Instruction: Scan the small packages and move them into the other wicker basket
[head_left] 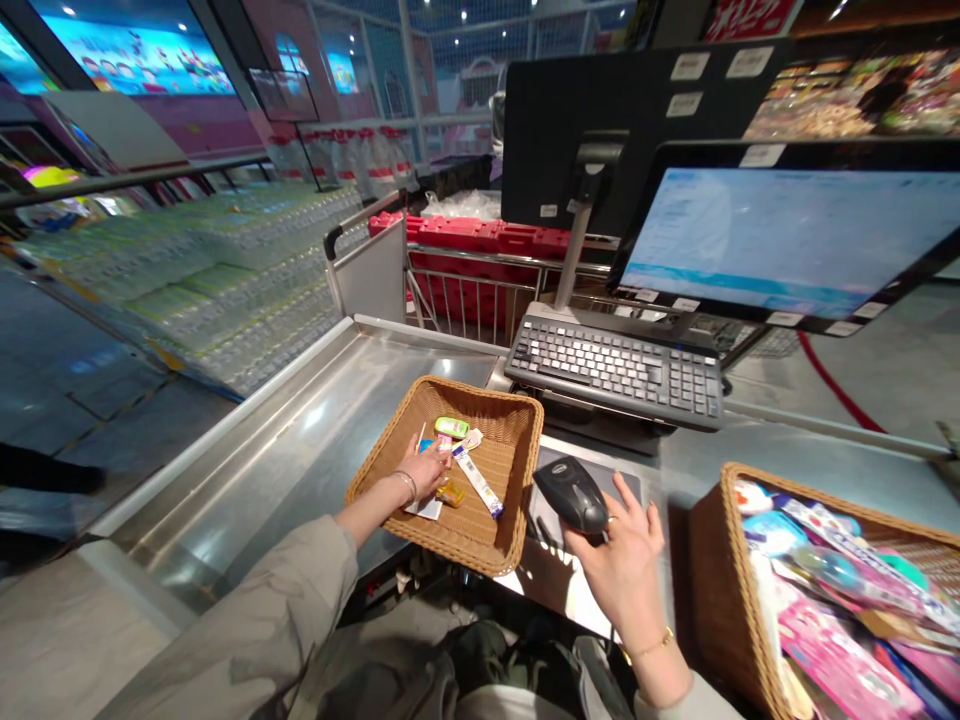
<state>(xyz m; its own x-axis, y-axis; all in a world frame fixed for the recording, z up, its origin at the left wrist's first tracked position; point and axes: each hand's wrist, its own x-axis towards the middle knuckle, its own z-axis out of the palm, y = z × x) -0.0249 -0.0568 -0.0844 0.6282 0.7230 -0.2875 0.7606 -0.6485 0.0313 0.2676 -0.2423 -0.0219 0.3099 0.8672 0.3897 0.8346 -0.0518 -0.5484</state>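
Note:
My left hand reaches into a shallow wicker basket on the steel counter, its fingers closed on a small pink packet. Around it in the basket lie a green packet, a long white stick pack, a small yellow packet and a white slip. My right hand grips a black barcode scanner over the dark scan plate, several fingers spread upward.
A second wicker basket at the right holds several colourful packets. A keyboard sits behind the scanner, under a tilted touchscreen. The steel counter runs left. Red shopping baskets and bottled water stacks stand beyond.

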